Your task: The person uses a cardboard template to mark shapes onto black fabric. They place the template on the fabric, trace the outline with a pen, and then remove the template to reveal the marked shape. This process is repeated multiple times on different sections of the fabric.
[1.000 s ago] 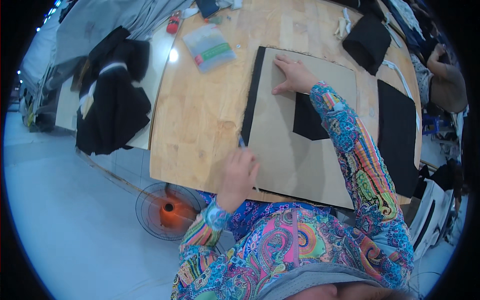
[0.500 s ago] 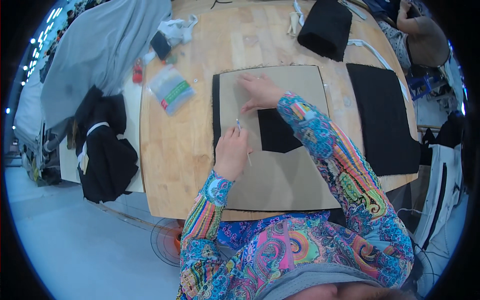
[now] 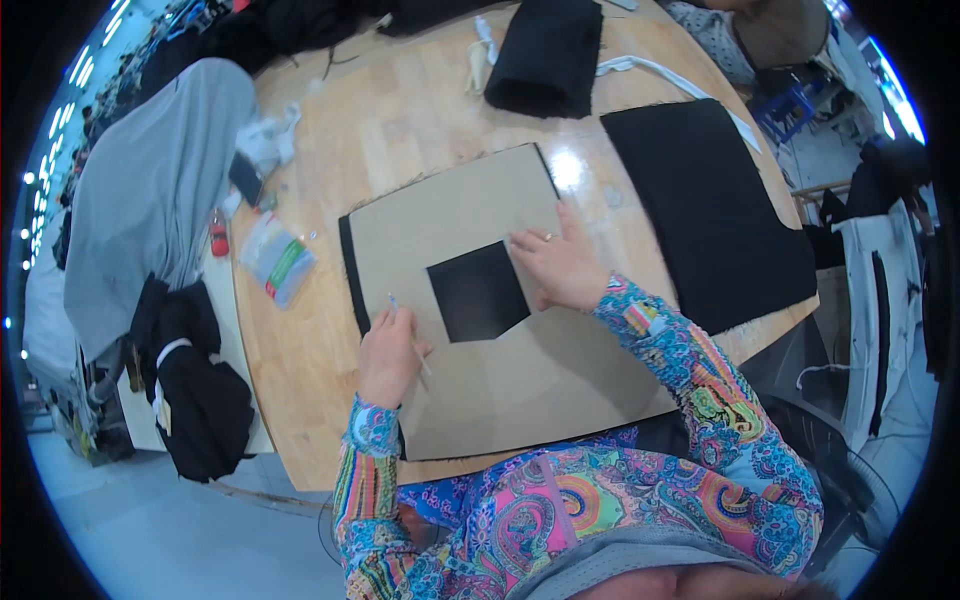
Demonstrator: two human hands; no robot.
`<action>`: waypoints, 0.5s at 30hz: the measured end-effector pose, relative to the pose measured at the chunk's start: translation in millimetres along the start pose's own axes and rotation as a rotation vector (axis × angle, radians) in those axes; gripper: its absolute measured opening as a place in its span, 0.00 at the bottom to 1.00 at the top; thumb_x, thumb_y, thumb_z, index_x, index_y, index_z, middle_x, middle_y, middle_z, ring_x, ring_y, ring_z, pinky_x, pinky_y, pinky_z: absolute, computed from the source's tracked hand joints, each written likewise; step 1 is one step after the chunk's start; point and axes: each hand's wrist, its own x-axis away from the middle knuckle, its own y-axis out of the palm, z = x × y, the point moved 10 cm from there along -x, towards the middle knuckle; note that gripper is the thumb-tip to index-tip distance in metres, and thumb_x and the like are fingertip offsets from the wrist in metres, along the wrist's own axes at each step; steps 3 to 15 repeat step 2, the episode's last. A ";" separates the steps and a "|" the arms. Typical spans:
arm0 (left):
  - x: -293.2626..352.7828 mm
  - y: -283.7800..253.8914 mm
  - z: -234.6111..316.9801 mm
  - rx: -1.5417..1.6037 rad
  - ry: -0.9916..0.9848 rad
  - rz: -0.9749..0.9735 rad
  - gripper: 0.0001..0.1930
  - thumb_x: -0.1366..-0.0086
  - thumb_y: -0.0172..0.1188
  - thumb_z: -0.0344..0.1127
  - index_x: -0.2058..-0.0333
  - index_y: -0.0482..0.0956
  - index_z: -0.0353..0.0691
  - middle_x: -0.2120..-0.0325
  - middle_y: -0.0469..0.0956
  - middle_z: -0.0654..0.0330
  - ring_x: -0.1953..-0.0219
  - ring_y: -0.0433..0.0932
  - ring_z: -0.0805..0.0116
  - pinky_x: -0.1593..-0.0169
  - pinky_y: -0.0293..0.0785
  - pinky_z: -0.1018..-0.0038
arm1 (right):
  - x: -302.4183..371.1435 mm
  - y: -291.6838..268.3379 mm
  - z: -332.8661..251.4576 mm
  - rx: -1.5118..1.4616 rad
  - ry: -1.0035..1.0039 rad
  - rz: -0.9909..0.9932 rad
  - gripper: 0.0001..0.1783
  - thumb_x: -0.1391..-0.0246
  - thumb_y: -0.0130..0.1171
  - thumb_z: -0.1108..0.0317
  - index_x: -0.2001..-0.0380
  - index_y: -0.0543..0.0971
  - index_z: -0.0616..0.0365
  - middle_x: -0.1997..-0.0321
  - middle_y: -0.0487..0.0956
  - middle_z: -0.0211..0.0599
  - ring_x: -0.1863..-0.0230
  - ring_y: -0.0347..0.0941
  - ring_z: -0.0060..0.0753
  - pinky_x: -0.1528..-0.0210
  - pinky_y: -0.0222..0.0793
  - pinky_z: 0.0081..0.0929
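A tan pattern board point(image 3: 460, 195) lies on black fabric, whose edge shows along the board's left side. Through the five-sided cutout in its middle, the black fabric point(image 3: 480, 292) is visible. Left of the cutout, my left hand point(image 3: 390, 355) is closed around a thin pale pen point(image 3: 393, 301), tip pointing away from me. The pen's lower end sticks out below the fingers. My right hand point(image 3: 562, 260) rests on the board at the cutout's right, fingers spread, holding nothing; one finger wears a ring.
The wooden table point(image 3: 300, 400) also bears a black fabric panel point(image 3: 705, 210) at right, a folded black bundle point(image 3: 545, 55) at the back and a clear plastic packet point(image 3: 277, 260) at left. Grey cloth point(image 3: 160, 190) drapes at far left. A person point(image 3: 780, 35) sits at back right.
My right hand has gone from above the cutout to its right side, uncovering the cutout. My left hand, still holding the pen, is farther from the cutout. The whole view has shifted and turned.
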 end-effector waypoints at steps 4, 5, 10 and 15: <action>-4.2 3.0 -6.8 -0.006 -0.050 -0.058 0.19 0.58 0.70 0.31 0.69 0.69 0.40 0.69 0.75 0.54 0.58 0.74 0.53 0.58 0.71 0.61 | -2.1 10.3 3.9 0.004 -0.009 -0.038 0.52 0.81 0.77 0.59 0.45 0.69 0.59 0.41 0.66 0.35 0.38 0.61 0.35 0.33 0.29 0.66; -4.2 3.0 -6.8 -0.006 -0.050 -0.058 0.19 0.58 0.70 0.31 0.69 0.69 0.40 0.69 0.75 0.54 0.58 0.74 0.53 0.58 0.71 0.61 | -2.1 10.3 3.9 0.004 -0.009 -0.038 0.52 0.81 0.77 0.59 0.45 0.69 0.59 0.41 0.66 0.35 0.38 0.61 0.35 0.33 0.29 0.66; -4.2 3.0 -6.8 -0.006 -0.050 -0.058 0.19 0.58 0.70 0.31 0.69 0.69 0.40 0.69 0.75 0.54 0.58 0.74 0.53 0.58 0.71 0.61 | -2.1 10.3 3.9 0.004 -0.009 -0.038 0.52 0.81 0.77 0.59 0.45 0.69 0.59 0.41 0.66 0.35 0.38 0.61 0.35 0.33 0.29 0.66; -4.2 3.0 -6.8 -0.006 -0.050 -0.058 0.19 0.58 0.70 0.31 0.69 0.69 0.40 0.69 0.75 0.54 0.58 0.74 0.53 0.58 0.71 0.61 | -2.1 10.3 3.9 0.004 -0.009 -0.038 0.52 0.81 0.77 0.59 0.45 0.69 0.59 0.41 0.66 0.35 0.38 0.61 0.35 0.33 0.29 0.66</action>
